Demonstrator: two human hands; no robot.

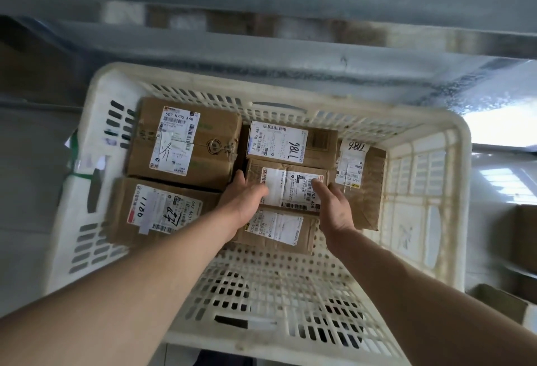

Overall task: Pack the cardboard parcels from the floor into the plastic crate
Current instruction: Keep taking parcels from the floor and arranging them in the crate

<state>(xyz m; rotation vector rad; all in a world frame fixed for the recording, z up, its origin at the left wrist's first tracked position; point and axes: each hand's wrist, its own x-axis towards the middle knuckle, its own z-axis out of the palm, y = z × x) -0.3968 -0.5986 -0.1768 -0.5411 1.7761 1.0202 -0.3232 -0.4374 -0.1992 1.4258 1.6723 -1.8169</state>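
Observation:
A white slotted plastic crate [430, 191] fills the view, with several labelled cardboard parcels lying flat in its far half. Both my hands hold one small brown parcel [290, 184] in the middle of the crate. My left hand [244, 200] grips its left end and my right hand [334, 208] grips its right end, thumb on the label. This parcel lies between a parcel marked 786 [287, 145] behind it and another small parcel [279, 230] in front, partly hidden by my wrists.
Two bigger parcels [186, 142] [157, 211] lie at the crate's left. A tilted parcel [363, 179] leans by the right wall. More cardboard boxes [499, 304] stand on the shiny floor at the right. A grey shelf edge [261, 46] runs behind the crate.

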